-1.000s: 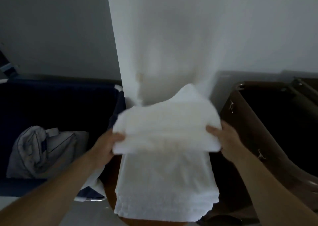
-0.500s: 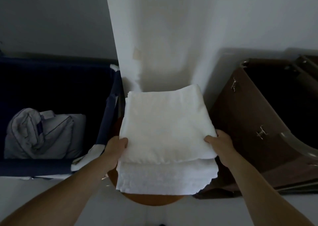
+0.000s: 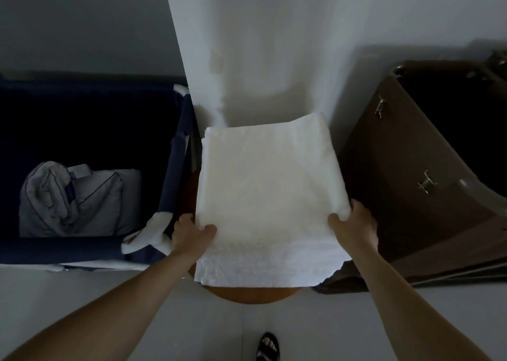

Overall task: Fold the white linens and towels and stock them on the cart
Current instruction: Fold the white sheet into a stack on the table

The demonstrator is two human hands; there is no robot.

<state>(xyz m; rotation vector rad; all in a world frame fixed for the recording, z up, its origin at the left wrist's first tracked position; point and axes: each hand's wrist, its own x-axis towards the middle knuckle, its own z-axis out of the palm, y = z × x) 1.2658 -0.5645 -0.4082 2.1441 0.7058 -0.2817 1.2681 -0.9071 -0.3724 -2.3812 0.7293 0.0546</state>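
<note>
A folded white towel (image 3: 269, 179) lies flat on a round wooden stool (image 3: 252, 294), its top layer folded back toward the wall and a lower layer showing at the near edge. My left hand (image 3: 192, 234) grips the towel's near left corner, thumb on top. My right hand (image 3: 354, 226) grips the near right corner in the same way. The stool is mostly hidden under the towel.
A dark blue fabric hamper (image 3: 175, 165) stands at the left with crumpled pale linen (image 3: 74, 198) inside. A brown cart or bin (image 3: 411, 185) with metal latches stands at the right. A white wall corner (image 3: 247, 45) rises behind. A sandalled foot (image 3: 267, 345) shows below.
The top half of the towel, lifted a second ago, has been folded away from me and laid flat on the stool. Both hands moved down to the near corners.
</note>
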